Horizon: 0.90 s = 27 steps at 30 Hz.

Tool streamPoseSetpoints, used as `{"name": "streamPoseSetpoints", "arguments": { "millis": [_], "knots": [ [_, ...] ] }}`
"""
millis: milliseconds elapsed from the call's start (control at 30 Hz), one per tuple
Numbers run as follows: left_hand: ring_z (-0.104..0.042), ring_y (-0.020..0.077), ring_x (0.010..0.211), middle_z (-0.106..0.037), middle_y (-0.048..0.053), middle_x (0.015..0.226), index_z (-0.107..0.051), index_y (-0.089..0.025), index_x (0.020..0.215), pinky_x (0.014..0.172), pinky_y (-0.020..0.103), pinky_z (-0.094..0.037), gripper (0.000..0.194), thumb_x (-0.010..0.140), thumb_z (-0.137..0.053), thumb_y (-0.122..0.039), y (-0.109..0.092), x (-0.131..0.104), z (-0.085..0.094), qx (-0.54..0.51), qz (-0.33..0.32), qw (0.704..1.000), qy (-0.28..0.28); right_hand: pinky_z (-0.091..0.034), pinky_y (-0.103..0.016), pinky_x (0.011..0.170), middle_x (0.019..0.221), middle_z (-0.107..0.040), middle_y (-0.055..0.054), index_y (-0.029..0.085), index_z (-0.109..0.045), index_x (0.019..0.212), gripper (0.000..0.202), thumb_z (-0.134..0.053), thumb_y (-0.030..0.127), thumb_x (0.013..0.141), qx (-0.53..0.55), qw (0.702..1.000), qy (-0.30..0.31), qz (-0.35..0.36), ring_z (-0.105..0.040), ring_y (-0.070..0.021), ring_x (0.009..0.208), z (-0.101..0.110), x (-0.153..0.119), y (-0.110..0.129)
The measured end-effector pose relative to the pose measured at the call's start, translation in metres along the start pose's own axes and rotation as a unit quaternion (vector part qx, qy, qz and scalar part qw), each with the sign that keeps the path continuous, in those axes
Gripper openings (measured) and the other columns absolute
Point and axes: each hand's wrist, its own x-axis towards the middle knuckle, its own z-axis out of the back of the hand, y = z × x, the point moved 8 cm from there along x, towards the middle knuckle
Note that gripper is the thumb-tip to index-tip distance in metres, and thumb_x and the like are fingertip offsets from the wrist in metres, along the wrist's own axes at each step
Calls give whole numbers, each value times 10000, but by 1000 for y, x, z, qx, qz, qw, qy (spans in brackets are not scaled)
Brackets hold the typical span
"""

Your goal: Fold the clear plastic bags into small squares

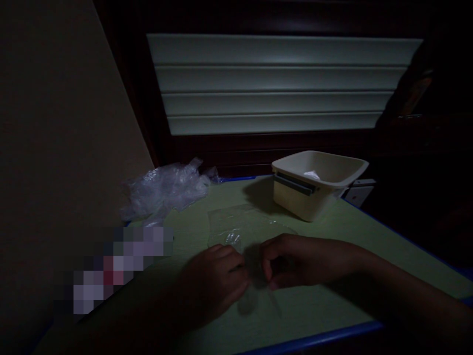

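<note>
A thin clear plastic bag lies spread on the table, its near part between my hands. My left hand is closed at the bag's left side, fingers curled over its near edge. My right hand faces it from the right, with thumb and fingertips pinched together on the film. Dim light makes the film between the hands hard to see, and the left fingertips are partly hidden.
A heap of crumpled clear bags sits at the back left. At the back right stands a cream plastic bin with a grey handle and something whitish inside. The pale green table has blue edging. A blurred-out item lies at the left edge.
</note>
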Motion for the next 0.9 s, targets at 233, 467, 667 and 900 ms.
{"name": "streamPoseSetpoints", "arguments": {
  "millis": [233, 467, 667, 900],
  "knots": [
    [-518, 160, 754, -581, 32, 787, -558, -151, 759, 700, 300, -416, 135, 867, -477, -146, 2, -3, 0, -28, 9, 999, -19, -421, -261, 780, 967, -541, -47, 147, -554, 974, 368, -728, 130, 651, -116, 991, -59, 22, -521, -162, 901, 8, -2, 3],
    [-530, 149, 690, -591, 36, 714, -582, -141, 746, 640, 283, -444, 183, 873, -450, -144, 1, 0, 6, -44, 7, 998, -48, -428, -261, 749, 875, -579, -42, 146, -591, 872, 125, -581, 82, 764, -162, 985, -53, 32, -546, -153, 806, 0, 5, 4],
    [-556, 178, 702, -591, 49, 705, -587, -128, 704, 676, 330, -476, 219, 874, -458, -179, -2, -1, 5, -1, -7, 1000, -26, -417, -232, 695, 824, -577, -40, 144, -581, 826, 132, -459, 96, 847, -174, 982, -68, 14, -531, -133, 742, 1, 4, 2],
    [-571, 174, 693, -598, 49, 691, -590, -124, 698, 670, 321, -492, 225, 874, -461, -182, -7, -1, 7, 12, -29, 999, -32, -354, -215, 545, 674, -549, -5, 135, -562, 729, 214, -430, 208, 881, -153, 982, -109, -35, -490, -107, 595, 5, 8, -16]
  ]
}}
